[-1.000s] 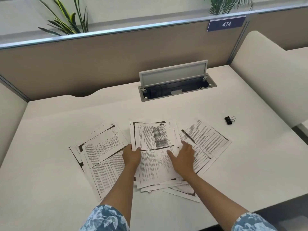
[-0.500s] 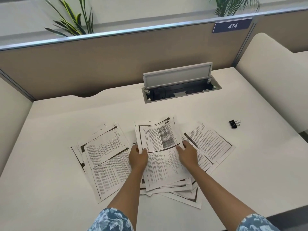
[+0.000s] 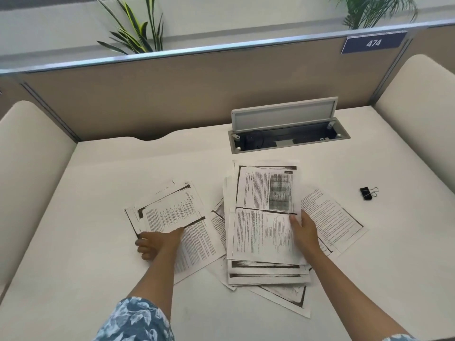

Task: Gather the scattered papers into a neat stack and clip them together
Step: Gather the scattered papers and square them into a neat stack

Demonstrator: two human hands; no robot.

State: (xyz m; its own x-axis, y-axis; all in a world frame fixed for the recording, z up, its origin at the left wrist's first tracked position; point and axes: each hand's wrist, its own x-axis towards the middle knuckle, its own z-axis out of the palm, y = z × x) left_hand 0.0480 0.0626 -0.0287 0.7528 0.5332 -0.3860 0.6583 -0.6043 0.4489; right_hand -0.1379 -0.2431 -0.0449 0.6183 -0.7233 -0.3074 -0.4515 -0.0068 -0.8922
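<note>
The white printed papers (image 3: 264, 212) lie spread on the pale tabletop (image 3: 98, 168). The right hand (image 3: 304, 233) lies flat and loose on the middle pile. The left hand (image 3: 157, 243) curls its fingers at the left sheets' edge. A small black binder clip (image 3: 366, 193) sits well apart, to the right.

Left hand (image 3: 157, 243) rests on the left papers (image 3: 172, 212); right hand (image 3: 304, 233) presses the central stack (image 3: 263, 217).
</note>
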